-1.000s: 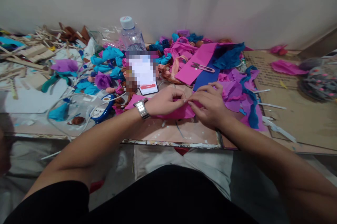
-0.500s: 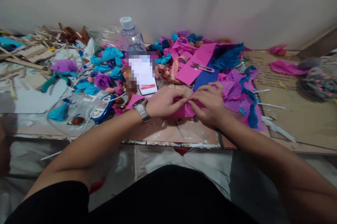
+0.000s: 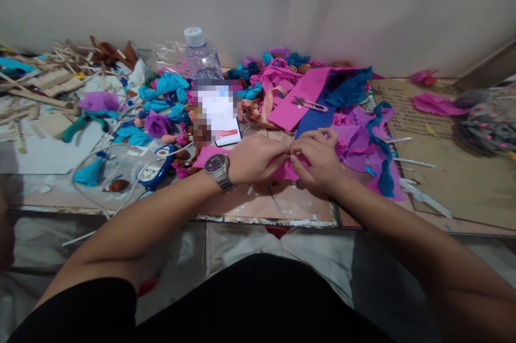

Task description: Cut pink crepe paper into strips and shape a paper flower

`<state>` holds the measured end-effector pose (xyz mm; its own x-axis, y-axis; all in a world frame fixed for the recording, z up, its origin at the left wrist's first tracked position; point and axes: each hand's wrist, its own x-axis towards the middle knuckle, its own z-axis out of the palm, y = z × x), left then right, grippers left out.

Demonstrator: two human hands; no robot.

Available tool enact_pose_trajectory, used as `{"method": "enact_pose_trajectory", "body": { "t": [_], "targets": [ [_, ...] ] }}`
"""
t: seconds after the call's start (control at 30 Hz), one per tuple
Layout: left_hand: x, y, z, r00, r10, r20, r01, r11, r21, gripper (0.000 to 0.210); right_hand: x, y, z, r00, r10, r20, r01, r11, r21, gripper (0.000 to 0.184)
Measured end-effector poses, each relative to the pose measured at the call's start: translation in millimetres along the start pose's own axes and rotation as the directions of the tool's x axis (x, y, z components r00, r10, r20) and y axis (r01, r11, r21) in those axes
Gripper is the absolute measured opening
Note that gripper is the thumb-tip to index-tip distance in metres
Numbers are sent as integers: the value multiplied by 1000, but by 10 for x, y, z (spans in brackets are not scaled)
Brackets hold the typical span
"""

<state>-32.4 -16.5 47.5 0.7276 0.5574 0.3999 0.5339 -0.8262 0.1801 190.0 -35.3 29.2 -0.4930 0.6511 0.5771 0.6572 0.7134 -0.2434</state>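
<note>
Between my hands is a piece of pink crepe paper (image 3: 288, 171), low over the front of the table and partly covered by my fingers. My left hand (image 3: 258, 159), with a watch (image 3: 217, 166) on its wrist, pinches the paper. My right hand (image 3: 316, 163) pinches it as well, its fingertips meeting those of the left. Another bit of pink paper (image 3: 210, 156) shows behind the watch. Beyond the hands lie pink sheets (image 3: 300, 98), with thread snips (image 3: 309, 105) on top, and a dark blue sheet (image 3: 316, 121).
A lit phone (image 3: 228, 135) leans before a water bottle (image 3: 202, 58). Crepe paper flowers (image 3: 157, 123), a blue device (image 3: 159, 165) with a white cable and wooden sticks (image 3: 52, 82) fill the left. On the right are purple paper (image 3: 355, 141), a white tool (image 3: 427, 198) and cardboard (image 3: 455, 171).
My left hand has rolled, turning the watch face up into view. Both hands still pinch the pink paper, which now looks more crumpled at the fingertips.
</note>
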Motion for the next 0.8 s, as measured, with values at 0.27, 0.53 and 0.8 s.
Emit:
{"method": "enact_pose_trajectory", "body": {
  "t": [0.27,0.53,0.8],
  "targets": [
    [-12,-14,11,997,54,-60,-53,998,20,27,0,-2,-1,1000,22,-18,-21,999,36,6],
    [-6,-55,54,996,63,-57,-61,997,44,26,1,39,-4,1000,5,-31,-4,999,39,5],
    [-6,-33,-17,999,-6,-46,3,997,-75,23,10,24,11,999,46,-22,-44,997,67,11]
  ]
}}
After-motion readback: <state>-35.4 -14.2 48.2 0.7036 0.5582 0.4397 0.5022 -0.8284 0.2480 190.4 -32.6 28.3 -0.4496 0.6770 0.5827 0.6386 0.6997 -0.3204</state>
